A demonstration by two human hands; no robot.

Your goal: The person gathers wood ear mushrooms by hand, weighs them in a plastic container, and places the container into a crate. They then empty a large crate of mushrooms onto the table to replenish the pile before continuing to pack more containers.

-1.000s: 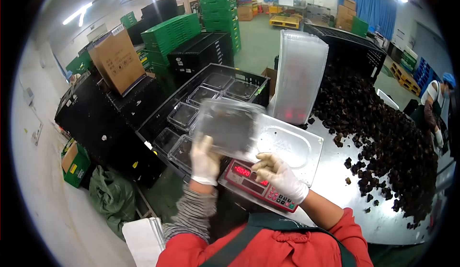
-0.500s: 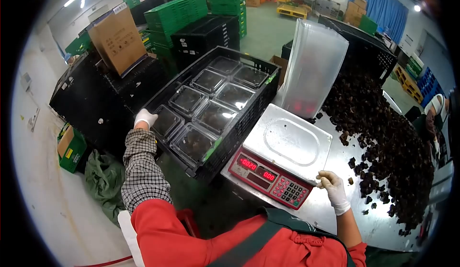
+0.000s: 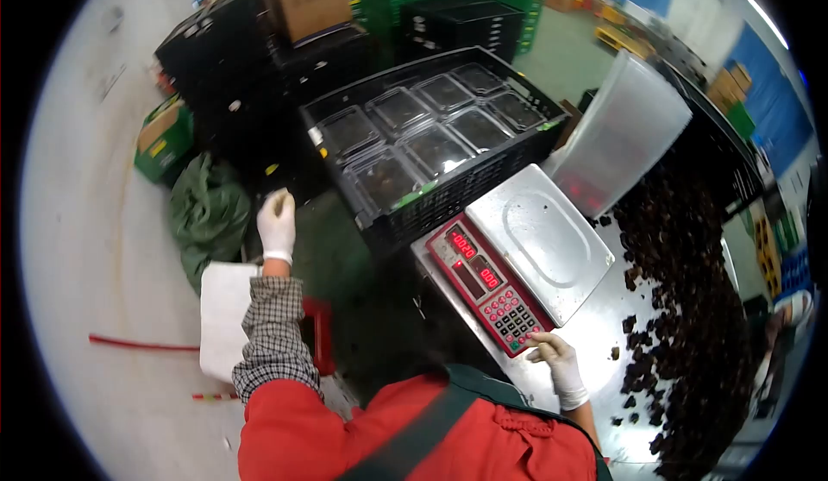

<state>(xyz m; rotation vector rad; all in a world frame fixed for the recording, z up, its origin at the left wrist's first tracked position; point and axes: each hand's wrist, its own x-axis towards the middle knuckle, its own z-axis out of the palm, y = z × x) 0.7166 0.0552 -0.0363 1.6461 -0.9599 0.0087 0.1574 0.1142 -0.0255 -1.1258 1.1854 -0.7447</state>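
Note:
My left hand (image 3: 277,225), in a white glove, is raised left of the black crate, touching nothing; its fingers are curled together, and whatever they may hold is too small to tell. The black crate (image 3: 392,225) holds several clear lidded plastic boxes (image 3: 429,149). My right hand (image 3: 559,366), also gloved, is by the lower corner of the red scale (image 3: 490,284), near its keypad, fingers bent and slightly apart, with nothing visible in them. The scale's metal plate (image 3: 539,244) is bare, and its display glows red.
Dark brown pieces (image 3: 681,308) lie heaped on the metal table (image 3: 565,403) at the right. Clear stacked containers (image 3: 623,136) stand behind the scale. A green bag (image 3: 207,209) and white stool top (image 3: 226,317) are at the left. Another person's arm (image 3: 768,356) shows at the far right.
The view has turned. My left hand has let go of the crate's near left edge and moved back towards my body. My right hand has shifted slightly along the scale's edge towards the keypad.

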